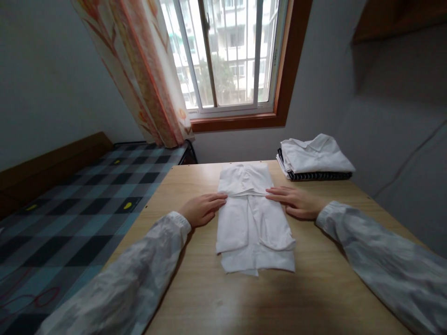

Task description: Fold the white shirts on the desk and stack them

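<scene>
A white shirt (253, 221) lies on the wooden table, folded into a long narrow shape with its far part doubled over toward me. At the left end of that fold, my left hand (202, 209) rests on the table with its fingers stretched out and their tips touching the cloth. My right hand (296, 201) lies opposite, palm down, its extended fingers touching the shirt's right edge. Neither hand appears to grip the fabric. At the near end, a lower layer of cloth sticks out beyond the folded sleeves.
A pile of folded clothes (316, 156), white with a black striped one below, sits at the table's (202, 298) far right corner. On the left is a bed with a checked cover (87, 209). A curtain (139, 70) hangs beside the barred window (230, 56).
</scene>
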The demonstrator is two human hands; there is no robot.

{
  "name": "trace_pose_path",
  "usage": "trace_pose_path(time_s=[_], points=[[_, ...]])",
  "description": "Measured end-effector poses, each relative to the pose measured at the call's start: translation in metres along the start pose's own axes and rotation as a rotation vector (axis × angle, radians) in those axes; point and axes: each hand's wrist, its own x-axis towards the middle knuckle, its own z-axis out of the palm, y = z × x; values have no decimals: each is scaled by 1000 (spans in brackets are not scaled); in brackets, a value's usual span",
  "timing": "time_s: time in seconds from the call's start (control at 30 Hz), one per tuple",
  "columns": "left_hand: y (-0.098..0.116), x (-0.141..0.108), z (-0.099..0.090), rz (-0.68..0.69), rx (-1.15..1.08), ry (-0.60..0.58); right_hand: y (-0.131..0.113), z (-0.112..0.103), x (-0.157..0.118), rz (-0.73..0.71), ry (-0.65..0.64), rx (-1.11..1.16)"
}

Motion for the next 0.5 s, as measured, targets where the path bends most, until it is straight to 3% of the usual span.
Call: trace_pose_path(time_s=[0.13,0.5], points=[[-1,-4,1,74,54,54,5,1,-4,-72,-8,6],[-9,14,10,59,212,130,-2,11,12,-164,142,36]])
